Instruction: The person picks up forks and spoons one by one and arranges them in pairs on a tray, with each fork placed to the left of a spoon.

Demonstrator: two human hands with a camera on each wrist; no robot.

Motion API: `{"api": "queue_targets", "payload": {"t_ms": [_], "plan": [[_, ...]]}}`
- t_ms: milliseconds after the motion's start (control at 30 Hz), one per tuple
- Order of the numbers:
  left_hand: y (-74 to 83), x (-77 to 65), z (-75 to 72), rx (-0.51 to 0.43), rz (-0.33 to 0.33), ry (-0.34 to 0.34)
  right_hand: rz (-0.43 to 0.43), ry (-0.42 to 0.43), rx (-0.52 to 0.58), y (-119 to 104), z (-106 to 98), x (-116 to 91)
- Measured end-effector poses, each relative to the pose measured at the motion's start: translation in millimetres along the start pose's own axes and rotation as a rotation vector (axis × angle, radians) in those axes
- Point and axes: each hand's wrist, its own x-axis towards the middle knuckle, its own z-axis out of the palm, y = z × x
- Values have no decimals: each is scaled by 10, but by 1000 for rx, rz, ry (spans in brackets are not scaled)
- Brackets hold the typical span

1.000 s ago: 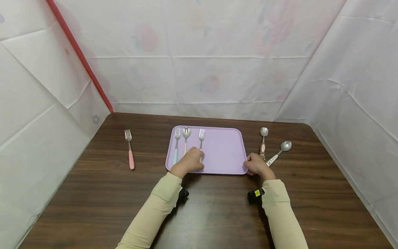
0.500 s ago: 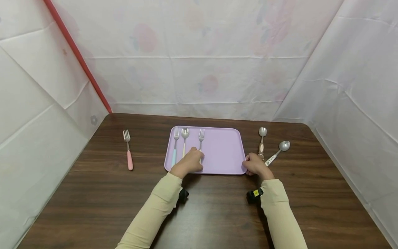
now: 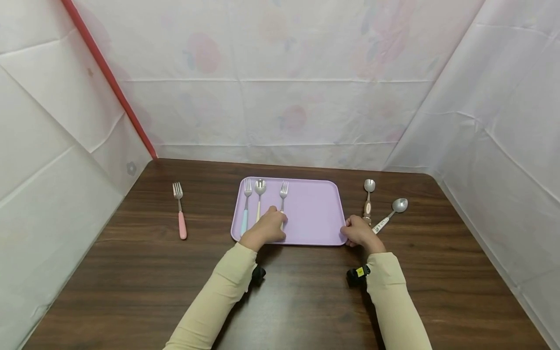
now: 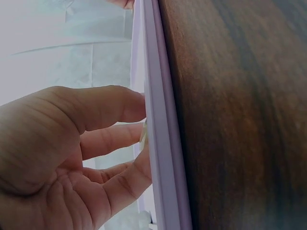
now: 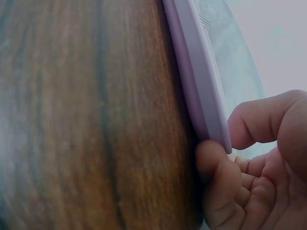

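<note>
On the wooden table lies a lilac tray (image 3: 312,209). My left hand (image 3: 266,227) reaches over its near edge, thumb and fingers around the pale handle of a fork (image 3: 284,189); in the left wrist view a bit of that handle shows between the fingers, the rest being hidden. Left of it on the tray are a spork (image 3: 260,187) with a cream handle and a fork with a light blue handle (image 3: 244,221). The tray's near right corner is pinched by my right hand (image 3: 360,232), thumb on top and a curled finger against the rim from below.
A pink-handled fork (image 3: 182,223) lies left of the tray. To the right are a brown-handled spoon (image 3: 367,206) and a spoon with a white patterned handle (image 3: 399,205), both close to my right hand. White sheets (image 3: 306,116) stand around the table's back and sides.
The head of the fork at my left hand has tilted very slightly to the right. Both hands and the tray stay in place; the head view has shifted a little.
</note>
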Motion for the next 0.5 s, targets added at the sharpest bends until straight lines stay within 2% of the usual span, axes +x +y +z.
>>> {"api": "queue_targets", "payload": {"t_ms": [500], "plan": [[6,5,6,0,6,-17,-4,11,-2,-16,0,-16]]}}
